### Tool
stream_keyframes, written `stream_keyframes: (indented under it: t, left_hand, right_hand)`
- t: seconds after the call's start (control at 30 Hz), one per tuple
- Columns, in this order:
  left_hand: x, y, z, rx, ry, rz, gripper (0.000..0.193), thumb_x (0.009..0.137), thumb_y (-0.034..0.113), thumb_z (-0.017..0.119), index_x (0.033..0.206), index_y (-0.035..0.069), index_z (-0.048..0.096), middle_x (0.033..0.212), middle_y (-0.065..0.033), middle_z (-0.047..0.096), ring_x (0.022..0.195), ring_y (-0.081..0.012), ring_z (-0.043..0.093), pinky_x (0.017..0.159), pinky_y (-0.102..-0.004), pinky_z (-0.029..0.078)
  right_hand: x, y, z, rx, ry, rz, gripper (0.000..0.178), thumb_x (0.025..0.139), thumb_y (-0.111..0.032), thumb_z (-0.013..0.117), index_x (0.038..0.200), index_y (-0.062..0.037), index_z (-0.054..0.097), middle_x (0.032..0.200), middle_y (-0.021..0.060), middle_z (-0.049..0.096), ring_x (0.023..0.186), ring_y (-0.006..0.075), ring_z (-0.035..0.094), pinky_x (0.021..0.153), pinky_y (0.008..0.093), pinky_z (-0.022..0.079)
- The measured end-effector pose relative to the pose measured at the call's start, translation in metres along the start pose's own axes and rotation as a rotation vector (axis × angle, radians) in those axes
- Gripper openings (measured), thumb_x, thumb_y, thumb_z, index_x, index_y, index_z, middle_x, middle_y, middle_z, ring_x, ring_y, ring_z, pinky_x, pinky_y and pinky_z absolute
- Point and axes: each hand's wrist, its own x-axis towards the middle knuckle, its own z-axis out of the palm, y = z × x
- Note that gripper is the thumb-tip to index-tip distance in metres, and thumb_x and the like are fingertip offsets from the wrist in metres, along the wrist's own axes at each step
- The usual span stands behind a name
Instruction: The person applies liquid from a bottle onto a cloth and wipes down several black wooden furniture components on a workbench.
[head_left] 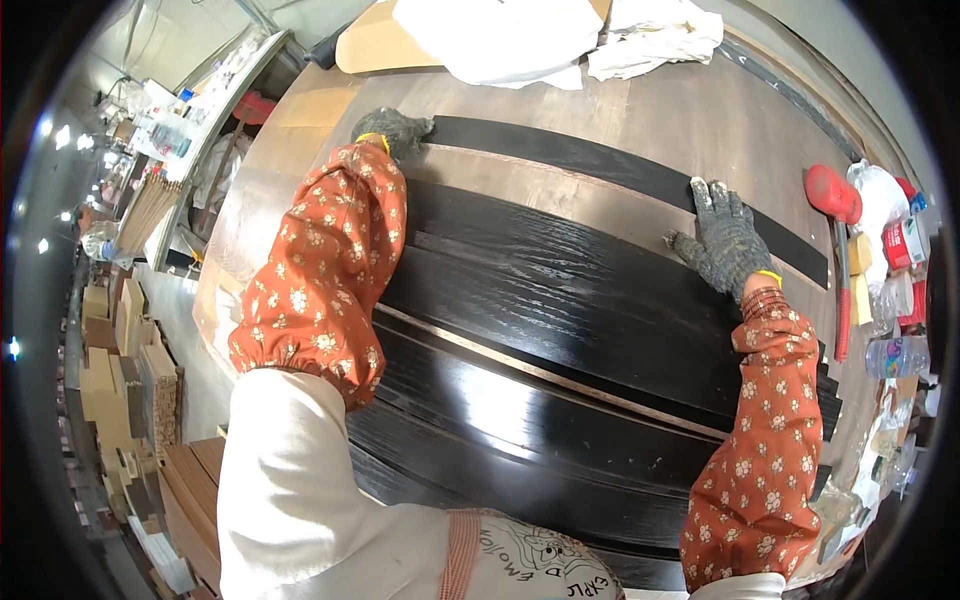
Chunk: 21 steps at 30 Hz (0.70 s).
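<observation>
Widely spread — left hand (394, 134) and right hand (730, 240) touch one black strip (600, 158).

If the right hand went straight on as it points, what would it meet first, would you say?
Past the black strip beneath its fingers, the right hand would probably meet the crumpled white cloth; depth is unclear.
</observation>
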Motion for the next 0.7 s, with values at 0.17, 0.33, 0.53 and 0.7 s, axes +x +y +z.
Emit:
stream_keyframes:
  t: [0.17, 0.33, 0.53, 0.7]
  left_hand:
    - [-0.008, -0.009, -0.006, 0.136, 0.048, 0.105, 0.048, 0.083, 0.055, 0.055, 0.079, 0.011, 0.074, 0.069, -0.006, 0.068, 0.064, -0.0232, 0.063, 0.068, -0.035, 0.049]
    - [0.019, -0.028, 0.009, 0.191, 0.043, 0.182, 0.042, 0.083, 0.051, 0.056, 0.081, 0.013, 0.073, 0.082, -0.0086, 0.07, 0.08, -0.025, 0.065, 0.072, -0.0332, 0.05]
    - [-0.003, 0.022, 0.003, 0.249, 0.277, 0.142, 0.055, 0.091, 0.049, 0.043, 0.136, 0.017, 0.045, 0.146, -0.0161, 0.034, 0.132, -0.0349, 0.036, 0.108, -0.0485, 0.031]
    - [-0.004, 0.072, 0.041, 0.436, 0.382, 0.953, 0.059, 0.097, 0.049, 0.032, 0.143, 0.013, 0.033, 0.149, -0.0138, 0.031, 0.136, -0.0342, 0.031, 0.112, -0.0456, 0.023]
  right_hand:
    - [0.0, -0.005, -0.006, 0.007, -0.045, 0.018, 0.078, 0.083, -0.046, 0.06, 0.141, -0.0027, 0.029, 0.142, 0.0249, 0.033, 0.131, 0.0398, 0.032, 0.108, 0.0465, 0.028]
    - [-0.002, -0.008, -0.008, -0.007, -0.02, 0.02, 0.079, 0.083, -0.046, 0.06, 0.142, -0.0028, 0.028, 0.14, 0.0246, 0.035, 0.13, 0.0393, 0.033, 0.109, 0.0474, 0.028]
    - [-0.009, 0.001, -0.013, 0.008, -0.029, 0.058, 0.081, 0.083, -0.048, 0.06, 0.141, 0.0001, 0.028, 0.141, 0.0254, 0.034, 0.133, 0.0381, 0.031, 0.11, 0.0455, 0.027]
    - [0.001, -0.01, -0.01, 0.089, 0.007, 0.054, 0.079, 0.083, -0.051, 0.059, 0.137, 0.0, 0.035, 0.139, 0.0241, 0.038, 0.132, 0.0376, 0.032, 0.109, 0.045, 0.027]
